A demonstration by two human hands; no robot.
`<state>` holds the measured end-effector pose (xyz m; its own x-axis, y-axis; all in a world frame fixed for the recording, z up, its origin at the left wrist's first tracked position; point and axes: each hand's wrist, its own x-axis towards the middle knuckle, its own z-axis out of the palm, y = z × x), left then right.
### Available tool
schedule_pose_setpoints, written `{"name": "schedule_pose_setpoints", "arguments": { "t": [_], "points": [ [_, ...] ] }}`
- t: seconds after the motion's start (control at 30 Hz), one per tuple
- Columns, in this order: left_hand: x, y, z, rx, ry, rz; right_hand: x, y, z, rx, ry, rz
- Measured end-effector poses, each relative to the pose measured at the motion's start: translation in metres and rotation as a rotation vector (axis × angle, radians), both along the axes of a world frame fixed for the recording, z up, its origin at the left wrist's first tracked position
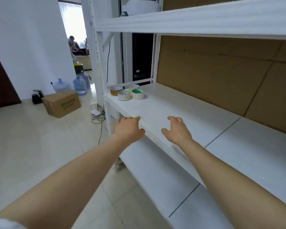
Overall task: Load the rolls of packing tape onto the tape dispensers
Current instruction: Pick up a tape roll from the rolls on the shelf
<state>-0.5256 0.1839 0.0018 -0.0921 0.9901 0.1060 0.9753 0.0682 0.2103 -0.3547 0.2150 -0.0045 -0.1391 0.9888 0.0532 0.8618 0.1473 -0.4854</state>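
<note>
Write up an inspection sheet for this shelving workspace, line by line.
Surface: white shelf, a seam between its boards.
Job's things: tape rolls clustered at the shelf's far left end; dispensers: nothing seen.
Clutter: cardboard box and water jugs on the tiled floor.
Grippers: left hand fingers curled at the shelf's front edge, grip unclear; right hand open over the shelf; both short of the rolls.
Cables: loose cables tangled on the floor by the shelf's left end.
Surroundings: cardboard sheets behind the shelf; doorway at the far left.

Bare white shelf lies between the hands and the tape rolls at its far-left corner.
</note>
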Motion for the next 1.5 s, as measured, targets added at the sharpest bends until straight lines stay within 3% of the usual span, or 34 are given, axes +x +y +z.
{"name": "schedule_pose_setpoints", "arguments": {
  "t": [0.53,0.83,1.07,1.23,1.37,1.5],
  "points": [
    [-0.169,0.243,-0.005,-0.023,-0.152,0.195,-0.148,0.3,-0.003,0.132,-0.012,0.066],
    [-0.211,0.365,-0.014,-0.07,-0.216,0.099,-0.197,0.405,-0.004,0.113,-0.387,0.124],
    [-0.233,0.435,-0.027,-0.258,-0.075,-0.11,-0.223,0.449,-0.019,-0.087,-0.472,0.05],
    [-0.233,0.466,-0.031,-0.386,0.002,-0.2,-0.221,0.454,-0.028,-0.026,-0.563,-0.044],
    [-0.209,0.47,-0.028,-0.242,-0.026,-0.333,-0.185,0.43,-0.02,-0.066,-0.468,-0.193],
    [-0.147,0.455,-0.009,-0.233,-0.012,-0.454,-0.12,0.374,-0.001,-0.08,-0.478,-0.305]
  ]
}}
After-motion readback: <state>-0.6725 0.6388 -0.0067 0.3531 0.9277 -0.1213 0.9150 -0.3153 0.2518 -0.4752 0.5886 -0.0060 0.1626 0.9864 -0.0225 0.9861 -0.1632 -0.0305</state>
